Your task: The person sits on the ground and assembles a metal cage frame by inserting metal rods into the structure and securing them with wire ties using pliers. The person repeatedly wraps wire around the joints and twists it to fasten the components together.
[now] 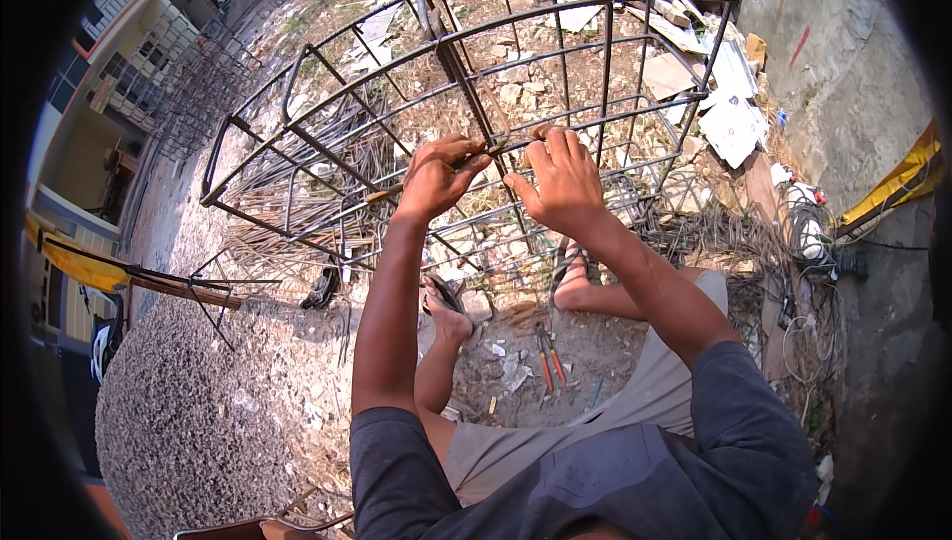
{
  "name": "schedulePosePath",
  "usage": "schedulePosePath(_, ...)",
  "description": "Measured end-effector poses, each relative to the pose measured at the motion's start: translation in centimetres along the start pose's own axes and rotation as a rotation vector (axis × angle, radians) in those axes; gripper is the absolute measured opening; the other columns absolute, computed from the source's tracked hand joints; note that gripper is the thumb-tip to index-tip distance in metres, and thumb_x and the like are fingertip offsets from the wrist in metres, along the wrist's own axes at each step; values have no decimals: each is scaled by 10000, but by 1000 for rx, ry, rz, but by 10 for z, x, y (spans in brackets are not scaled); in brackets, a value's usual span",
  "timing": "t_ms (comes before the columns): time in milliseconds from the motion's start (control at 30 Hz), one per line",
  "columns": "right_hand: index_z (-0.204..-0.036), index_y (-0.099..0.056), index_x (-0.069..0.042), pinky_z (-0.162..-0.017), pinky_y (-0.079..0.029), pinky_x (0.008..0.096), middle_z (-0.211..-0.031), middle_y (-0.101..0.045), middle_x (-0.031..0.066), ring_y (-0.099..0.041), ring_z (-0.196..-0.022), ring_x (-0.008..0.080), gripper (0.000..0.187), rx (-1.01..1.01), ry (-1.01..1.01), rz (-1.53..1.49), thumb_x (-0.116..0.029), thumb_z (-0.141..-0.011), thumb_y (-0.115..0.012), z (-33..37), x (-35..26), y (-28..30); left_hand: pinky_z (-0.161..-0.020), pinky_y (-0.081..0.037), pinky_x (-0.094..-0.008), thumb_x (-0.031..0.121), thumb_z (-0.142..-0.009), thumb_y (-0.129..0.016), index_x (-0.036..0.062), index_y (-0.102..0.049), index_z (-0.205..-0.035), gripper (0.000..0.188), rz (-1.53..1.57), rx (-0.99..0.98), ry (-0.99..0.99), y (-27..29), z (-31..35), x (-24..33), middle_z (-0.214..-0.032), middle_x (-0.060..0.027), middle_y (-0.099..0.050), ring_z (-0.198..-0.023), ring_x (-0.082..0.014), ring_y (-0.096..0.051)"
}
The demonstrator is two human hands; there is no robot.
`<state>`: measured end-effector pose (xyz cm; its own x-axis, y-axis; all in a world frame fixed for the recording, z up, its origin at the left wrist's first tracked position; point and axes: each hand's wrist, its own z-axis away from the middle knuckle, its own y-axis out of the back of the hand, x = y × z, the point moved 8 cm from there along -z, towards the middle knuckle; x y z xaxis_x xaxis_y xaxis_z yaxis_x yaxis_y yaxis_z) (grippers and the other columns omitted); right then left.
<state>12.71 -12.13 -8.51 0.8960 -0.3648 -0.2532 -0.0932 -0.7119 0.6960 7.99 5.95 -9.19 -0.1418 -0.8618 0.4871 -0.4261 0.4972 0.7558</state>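
A welded-looking cage of dark steel reinforcing bars [461, 74] stands in front of me, and both my hands are at its near side. My left hand [436, 178] is closed, thumb and fingertips pinched beside a joint of crossing bars. A thin rod with a brownish end [384, 194] shows just left of it; I cannot tell whether the hand holds it. Close by on the right, my right hand [565, 183] has its fingers curled over the bars, thumb bent towards the joint. A thin curved piece, perhaps wire, lies between the hands. What the fingertips grip is hidden.
Red-handled pincers [551, 361] lie on the ground between my feet. Loose rods and wire [307, 163] are heaped beyond the cage's left part. A gravel pile [198, 421] rises at left; broken white boards [732, 128] lie at right beside a concrete wall [843, 54].
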Motion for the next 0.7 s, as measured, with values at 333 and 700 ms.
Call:
schedulePosePath(333,-1027,-629,-49,-825,-496,427,-987,-647,114,-619,-979,304,243,-77,29,91,-253,-926,-712,-27,-6,-1,-784,-527,-462,402,-985,-681,66,-781,-1103,369,-43,-39,89,-2,-4,7,-937,-135,-707,-880,-370,-677)
schedulePosePath(700,-935,-664,-40,-867,-476,472,-1064,-616,156,-585,-1029,339,191,42,-93,70,-215,-881,-720,-3,-5,-14,-756,-544,-427,357,-959,-747,13,-768,-1090,368,2,6,62,-1,-3,10,-931,-176,-745,-821,-347,-711)
